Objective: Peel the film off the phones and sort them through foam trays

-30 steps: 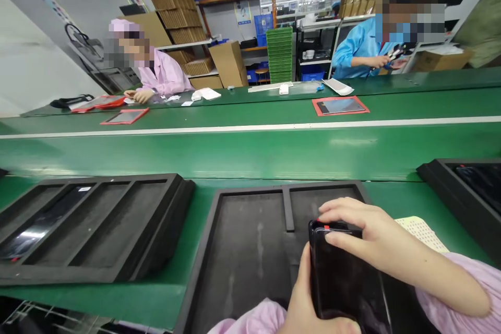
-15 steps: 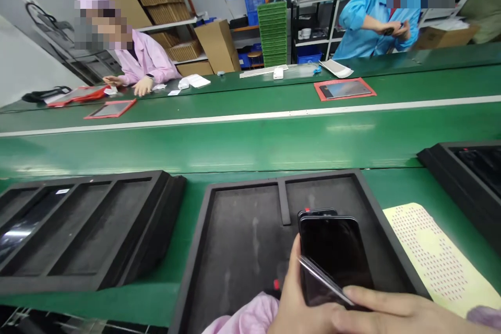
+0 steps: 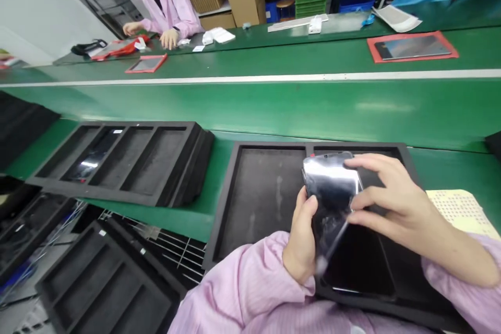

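My left hand (image 3: 303, 235) grips a dark, glossy phone (image 3: 332, 182) by its left side, tilted above a black foam tray (image 3: 225, 203). Bright light reflects off the upper part of its screen. My right hand (image 3: 387, 198) is at the phone's right edge, index finger by the top corner. Its thumb and middle finger pinch what looks like a clear film (image 3: 332, 242) over the lower part of the screen; the film is blurred. Below, partly covered by my hands, another dark phone (image 3: 364, 266) lies face up in the tray.
Left stands a stack of slotted black trays (image 3: 164, 167) with one dark screen (image 3: 94, 154) in a slot. Another slotted tray (image 3: 105, 282) sits lower, by a wire rack (image 3: 180, 250). A yellow dotted sheet (image 3: 462, 211) lies right. Across the green bench is a person in pink (image 3: 178, 5).
The phone has been raised and turned so its screen faces me. My right hand has moved up from its lower end to its right edge. The view has swung left and down.
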`<action>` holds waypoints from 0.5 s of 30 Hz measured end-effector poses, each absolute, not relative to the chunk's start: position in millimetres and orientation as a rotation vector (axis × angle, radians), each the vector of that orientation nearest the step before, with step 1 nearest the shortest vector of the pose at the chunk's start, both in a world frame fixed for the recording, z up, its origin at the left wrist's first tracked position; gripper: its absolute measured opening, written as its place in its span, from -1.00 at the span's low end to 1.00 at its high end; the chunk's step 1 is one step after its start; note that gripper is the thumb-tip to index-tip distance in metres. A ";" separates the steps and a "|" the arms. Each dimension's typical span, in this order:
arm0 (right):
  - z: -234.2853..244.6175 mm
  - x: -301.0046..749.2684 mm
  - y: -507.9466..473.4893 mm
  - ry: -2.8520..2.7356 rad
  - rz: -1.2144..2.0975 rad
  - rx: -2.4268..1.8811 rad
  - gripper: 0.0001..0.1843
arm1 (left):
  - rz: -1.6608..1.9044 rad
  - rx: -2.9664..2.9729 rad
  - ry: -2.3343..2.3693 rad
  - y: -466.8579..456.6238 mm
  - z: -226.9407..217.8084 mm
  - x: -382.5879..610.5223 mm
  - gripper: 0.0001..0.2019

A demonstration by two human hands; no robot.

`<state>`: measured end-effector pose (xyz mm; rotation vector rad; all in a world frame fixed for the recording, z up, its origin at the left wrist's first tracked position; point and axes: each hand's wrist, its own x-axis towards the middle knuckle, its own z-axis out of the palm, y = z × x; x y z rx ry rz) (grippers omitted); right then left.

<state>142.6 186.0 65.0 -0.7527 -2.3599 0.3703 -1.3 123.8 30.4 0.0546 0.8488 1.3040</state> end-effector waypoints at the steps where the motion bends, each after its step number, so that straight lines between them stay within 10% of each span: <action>1: 61.0 136.5 186.6 -2.269 0.393 -0.833 -0.71 | 1.314 0.055 0.843 124.5 30.2 -1.5 -0.57; 15: 46.1 117.1 176.9 -1.778 0.759 -1.108 -0.73 | 1.291 0.001 0.833 126.8 34.2 -2.5 -0.73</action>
